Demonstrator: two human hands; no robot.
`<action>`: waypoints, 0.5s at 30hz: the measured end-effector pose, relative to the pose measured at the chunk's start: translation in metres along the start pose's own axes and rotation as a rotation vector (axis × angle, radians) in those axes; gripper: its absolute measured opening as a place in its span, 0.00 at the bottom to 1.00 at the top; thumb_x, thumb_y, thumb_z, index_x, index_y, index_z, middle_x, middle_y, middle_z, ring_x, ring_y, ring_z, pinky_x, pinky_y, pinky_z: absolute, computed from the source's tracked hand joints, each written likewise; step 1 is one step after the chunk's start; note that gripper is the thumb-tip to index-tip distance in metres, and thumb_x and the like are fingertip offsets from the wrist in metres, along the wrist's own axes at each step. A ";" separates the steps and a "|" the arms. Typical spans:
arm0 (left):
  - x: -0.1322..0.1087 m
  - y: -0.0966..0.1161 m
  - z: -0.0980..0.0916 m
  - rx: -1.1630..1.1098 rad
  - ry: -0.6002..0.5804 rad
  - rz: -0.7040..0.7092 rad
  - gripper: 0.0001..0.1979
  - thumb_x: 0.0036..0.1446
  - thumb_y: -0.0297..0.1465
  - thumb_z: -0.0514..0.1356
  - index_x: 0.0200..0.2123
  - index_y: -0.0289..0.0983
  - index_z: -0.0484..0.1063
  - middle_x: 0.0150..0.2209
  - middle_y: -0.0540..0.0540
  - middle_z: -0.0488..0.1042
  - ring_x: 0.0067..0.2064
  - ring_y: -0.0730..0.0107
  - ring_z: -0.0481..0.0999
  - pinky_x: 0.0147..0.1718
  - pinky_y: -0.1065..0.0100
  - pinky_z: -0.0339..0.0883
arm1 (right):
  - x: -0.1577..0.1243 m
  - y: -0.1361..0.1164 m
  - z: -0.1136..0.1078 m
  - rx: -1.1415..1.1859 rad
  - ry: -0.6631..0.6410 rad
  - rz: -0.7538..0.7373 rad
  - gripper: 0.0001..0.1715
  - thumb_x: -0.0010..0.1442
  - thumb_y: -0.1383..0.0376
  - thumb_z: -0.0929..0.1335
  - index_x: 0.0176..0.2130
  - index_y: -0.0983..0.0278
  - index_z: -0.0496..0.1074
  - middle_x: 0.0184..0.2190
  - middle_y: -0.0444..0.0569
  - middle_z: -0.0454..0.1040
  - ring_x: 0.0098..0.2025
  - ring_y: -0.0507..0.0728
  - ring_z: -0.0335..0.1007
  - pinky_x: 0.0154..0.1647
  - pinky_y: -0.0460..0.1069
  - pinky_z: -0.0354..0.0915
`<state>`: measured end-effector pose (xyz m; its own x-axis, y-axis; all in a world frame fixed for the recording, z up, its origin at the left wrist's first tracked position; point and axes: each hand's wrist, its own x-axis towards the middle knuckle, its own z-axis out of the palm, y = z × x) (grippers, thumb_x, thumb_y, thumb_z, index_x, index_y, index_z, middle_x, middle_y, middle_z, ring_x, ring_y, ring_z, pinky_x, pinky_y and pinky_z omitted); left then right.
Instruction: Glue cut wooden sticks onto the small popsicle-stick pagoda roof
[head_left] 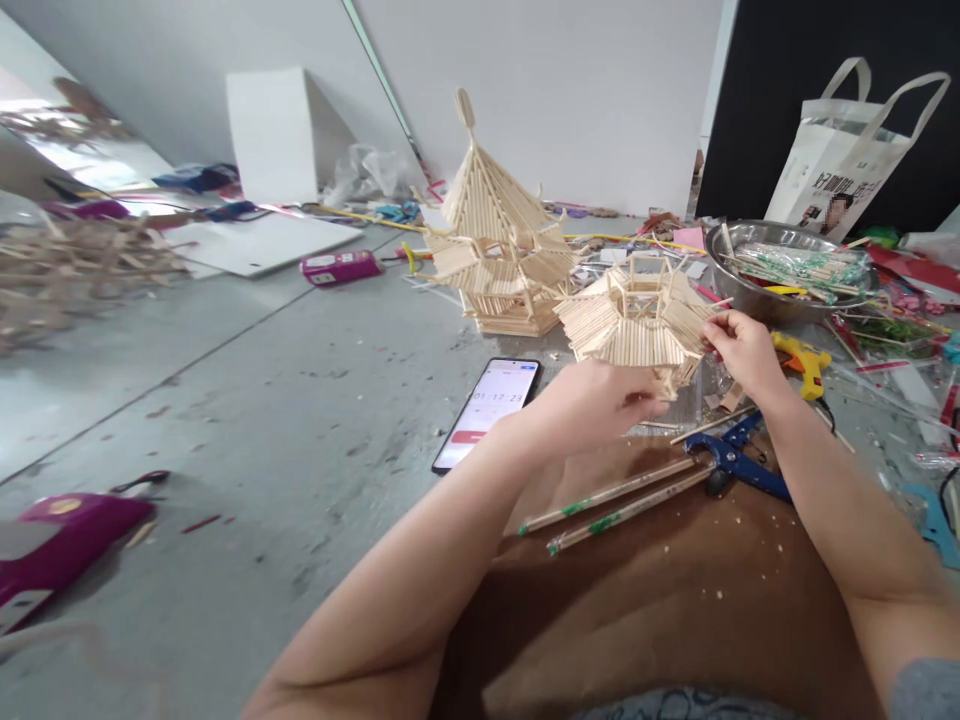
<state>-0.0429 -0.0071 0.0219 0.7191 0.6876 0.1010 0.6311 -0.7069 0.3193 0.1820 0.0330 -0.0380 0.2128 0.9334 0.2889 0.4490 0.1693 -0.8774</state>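
Note:
A small roof section built from wooden sticks [649,340] sits in front of me, its slanted panels made of sticks laid side by side. My left hand [604,395] is at its front lower edge, fingers closed there and partly hidden. At the right edge of the roof, my right hand [739,345] pinches what looks like a thin wooden stick, mostly covered by the fingertips. Behind and to the left stands a taller stick pagoda [499,240] with a pointed top. Blue cutters [731,460] lie below my right hand, beside two paired chopsticks [630,505] with green marks.
A phone [487,410] showing a timer lies left of my left hand. To the right are a yellow glue gun [806,365], a metal bowl [724,280] of wrapped sticks and a white bag [817,170]. Purple devices [341,267] lie on the left.

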 end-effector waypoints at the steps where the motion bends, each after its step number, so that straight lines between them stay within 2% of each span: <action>1: 0.001 -0.001 0.003 0.028 -0.095 -0.013 0.11 0.57 0.34 0.53 0.32 0.38 0.73 0.29 0.49 0.77 0.28 0.72 0.73 0.28 0.72 0.61 | -0.001 0.001 0.001 0.066 -0.001 0.057 0.09 0.50 0.58 0.65 0.29 0.61 0.67 0.23 0.44 0.70 0.24 0.52 0.67 0.24 0.47 0.63; 3: 0.003 -0.006 0.009 0.079 -0.232 -0.036 0.11 0.57 0.35 0.53 0.37 0.38 0.73 0.34 0.46 0.78 0.34 0.67 0.76 0.31 0.69 0.64 | -0.003 0.002 0.003 0.169 0.012 0.165 0.09 0.49 0.59 0.66 0.30 0.61 0.66 0.23 0.42 0.68 0.22 0.51 0.67 0.20 0.46 0.62; 6: 0.007 -0.013 0.018 0.113 -0.345 -0.036 0.13 0.58 0.36 0.52 0.40 0.38 0.73 0.39 0.45 0.77 0.39 0.63 0.76 0.35 0.67 0.66 | -0.007 -0.001 0.004 0.256 -0.014 0.270 0.12 0.47 0.62 0.68 0.34 0.60 0.66 0.24 0.40 0.66 0.20 0.50 0.66 0.17 0.45 0.61; 8: 0.009 -0.016 0.023 0.118 -0.362 -0.025 0.13 0.59 0.36 0.51 0.39 0.38 0.73 0.41 0.44 0.77 0.41 0.63 0.76 0.37 0.68 0.66 | -0.010 -0.004 0.003 0.343 -0.079 0.317 0.16 0.46 0.63 0.69 0.38 0.60 0.67 0.26 0.40 0.67 0.22 0.50 0.67 0.18 0.45 0.62; 11: 0.010 -0.019 0.028 0.084 -0.315 0.010 0.12 0.58 0.35 0.52 0.40 0.38 0.72 0.43 0.44 0.76 0.43 0.64 0.75 0.40 0.68 0.66 | -0.014 -0.008 0.003 0.513 -0.153 0.365 0.21 0.45 0.64 0.70 0.42 0.59 0.69 0.30 0.40 0.68 0.26 0.50 0.68 0.22 0.46 0.66; 15: 0.011 -0.022 0.029 0.063 -0.328 0.025 0.13 0.59 0.35 0.53 0.42 0.37 0.71 0.46 0.43 0.75 0.46 0.64 0.74 0.44 0.68 0.65 | -0.015 -0.010 0.001 0.679 -0.194 0.446 0.19 0.46 0.66 0.70 0.41 0.59 0.70 0.27 0.39 0.70 0.26 0.49 0.67 0.25 0.47 0.67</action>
<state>-0.0403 0.0110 -0.0112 0.7836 0.5867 -0.2043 0.6212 -0.7390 0.2608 0.1734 0.0175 -0.0344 0.0652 0.9855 -0.1568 -0.2758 -0.1333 -0.9519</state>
